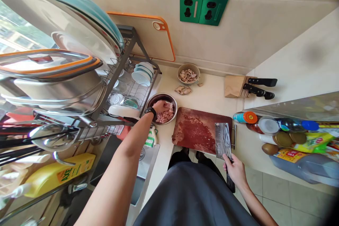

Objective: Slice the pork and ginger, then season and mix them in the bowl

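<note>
Head cam view, looking down on a narrow kitchen worktop (209, 100) with a big metal dish rack (127, 74) crowding its left edge. Elbow room is tight on that side: the left forearm (129, 144) reaches past the rack's corner, just beside it. The right arm hangs out over the tiled floor (275, 194), where there's a lot more space.

Dead ahead, a stained wooden chopping board (198, 130) sits near the worktop's front edge, with a steel bowl (161, 107) just off its back-left corner. The left hand (161, 106) is cupped down on the raw sliced meat (165, 117) in that bowl, fingers on the meat, though I can't tell if it's actually gripping any. The right hand (235, 171) is clenched around the handle of a cleaver (223, 140), blade up and overlapping the board's front-right corner from this angle.

Farther back, a wooden knife block (234, 86) sits on the right, and a small bowl of cooked-looking meat (188, 76) is against the wall. One loose piece (183, 90) lies just in front of it. There's a black watch (150, 111) on the left wrist.
</note>
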`<state>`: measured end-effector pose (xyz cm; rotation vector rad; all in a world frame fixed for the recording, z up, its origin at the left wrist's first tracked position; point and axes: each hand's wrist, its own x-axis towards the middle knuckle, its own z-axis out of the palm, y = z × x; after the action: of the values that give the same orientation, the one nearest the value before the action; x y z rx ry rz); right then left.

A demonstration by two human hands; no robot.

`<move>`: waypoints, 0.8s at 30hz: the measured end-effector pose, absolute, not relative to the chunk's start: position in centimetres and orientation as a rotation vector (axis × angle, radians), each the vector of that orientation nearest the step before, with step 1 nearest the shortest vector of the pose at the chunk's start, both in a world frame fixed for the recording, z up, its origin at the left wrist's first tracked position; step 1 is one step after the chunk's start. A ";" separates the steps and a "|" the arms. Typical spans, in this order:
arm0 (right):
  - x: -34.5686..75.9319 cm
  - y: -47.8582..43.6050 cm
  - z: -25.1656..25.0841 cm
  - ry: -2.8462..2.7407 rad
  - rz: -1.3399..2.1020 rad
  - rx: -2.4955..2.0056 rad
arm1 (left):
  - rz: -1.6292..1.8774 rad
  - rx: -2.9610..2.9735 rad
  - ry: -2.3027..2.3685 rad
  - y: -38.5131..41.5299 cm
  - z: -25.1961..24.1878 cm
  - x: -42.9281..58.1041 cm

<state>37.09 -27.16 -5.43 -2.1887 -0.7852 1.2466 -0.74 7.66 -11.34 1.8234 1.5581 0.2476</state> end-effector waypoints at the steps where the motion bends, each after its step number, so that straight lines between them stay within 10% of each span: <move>1: 37.0 -27.3 -5.5 -0.776 1.260 -2.186 | 0.248 1.821 1.537 7.6 -11.2 -0.7; 14: 37.3 -26.3 -6.2 -0.838 1.342 -2.124 | 0.848 1.019 1.445 6.1 -5.3 -3.0; 24: 37.7 -26.5 -7.2 -0.803 1.397 -2.022 | 0.335 1.737 1.207 -3.9 -3.4 9.9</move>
<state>37.66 -26.48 -7.16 -2.0217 -0.8031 1.3970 9.90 -3.88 -3.36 1.7371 1.2067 0.3354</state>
